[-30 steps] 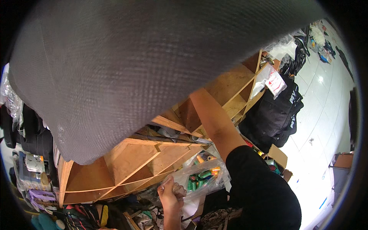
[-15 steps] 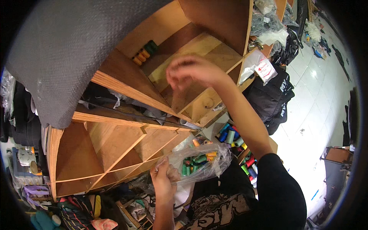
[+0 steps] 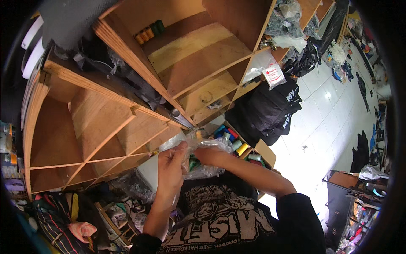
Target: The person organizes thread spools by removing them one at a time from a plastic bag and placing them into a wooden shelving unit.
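Clear plastic bag (image 3: pixel 198 156) of coloured spools hung at chest height before the wooden shelves (image 3: pixel 127 106), its mouth pinched by the left hand (image 3: pixel 171 163); the right hand (image 3: pixel 209 155) reached inside (grip hidden). Thin film could tear, or spools spill.

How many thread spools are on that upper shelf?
5: three orange spools on the left and two green spools on the right, in one row at the shelf's back; more may be hidden.

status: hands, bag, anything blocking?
Left hand pinches clear plastic bag at its mouth. Right hand reaches inside among thread spools. Nothing in the way.
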A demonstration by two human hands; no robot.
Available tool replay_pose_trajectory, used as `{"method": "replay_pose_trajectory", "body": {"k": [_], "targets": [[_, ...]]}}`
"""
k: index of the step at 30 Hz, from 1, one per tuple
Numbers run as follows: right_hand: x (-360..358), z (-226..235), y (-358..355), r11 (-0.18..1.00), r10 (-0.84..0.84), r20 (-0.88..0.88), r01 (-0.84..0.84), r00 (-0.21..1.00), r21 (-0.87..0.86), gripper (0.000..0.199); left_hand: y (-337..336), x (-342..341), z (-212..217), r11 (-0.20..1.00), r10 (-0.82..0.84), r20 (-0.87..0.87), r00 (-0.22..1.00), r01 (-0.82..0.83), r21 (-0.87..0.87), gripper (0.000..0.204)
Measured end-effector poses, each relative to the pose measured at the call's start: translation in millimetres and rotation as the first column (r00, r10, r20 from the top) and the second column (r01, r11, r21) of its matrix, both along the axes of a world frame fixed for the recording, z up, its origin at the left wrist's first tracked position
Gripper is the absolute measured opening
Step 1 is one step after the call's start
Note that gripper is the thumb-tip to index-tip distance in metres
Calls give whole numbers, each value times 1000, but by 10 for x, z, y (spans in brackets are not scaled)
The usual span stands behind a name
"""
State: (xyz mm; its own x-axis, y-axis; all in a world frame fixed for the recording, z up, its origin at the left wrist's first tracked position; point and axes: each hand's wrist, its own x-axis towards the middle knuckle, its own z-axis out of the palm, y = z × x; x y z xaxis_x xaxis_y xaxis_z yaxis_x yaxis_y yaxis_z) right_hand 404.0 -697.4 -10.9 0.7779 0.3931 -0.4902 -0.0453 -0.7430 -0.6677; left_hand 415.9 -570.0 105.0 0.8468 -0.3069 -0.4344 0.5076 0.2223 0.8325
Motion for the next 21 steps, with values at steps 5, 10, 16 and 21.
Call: {"method": "replay_pose_trajectory", "body": {"k": [5, 10, 16, 21], "targets": [[-265, -725, 39, 825, -402, -3, 363, 916, 434, 27, -169, -94, 4, 998, 20, 13, 1000, -21, 63, 22], [-200, -305, -113, 956, -193, -38, 197, 980, 218, 35, -170, -114, -114, 999, 44, -57, 997, -44, 0, 28], [-221, -202, -111, 945, -163, -38, 167, 986, 280, 38, -138, -162, -116, 1000, 25, -74, 997, -25, -5, 32], [-176, -419, 150, 940, -167, -32, 169, 985, 297, 35, -133, -176, -150, 999, 11, -55, 998, -9, 33, 35]]}}
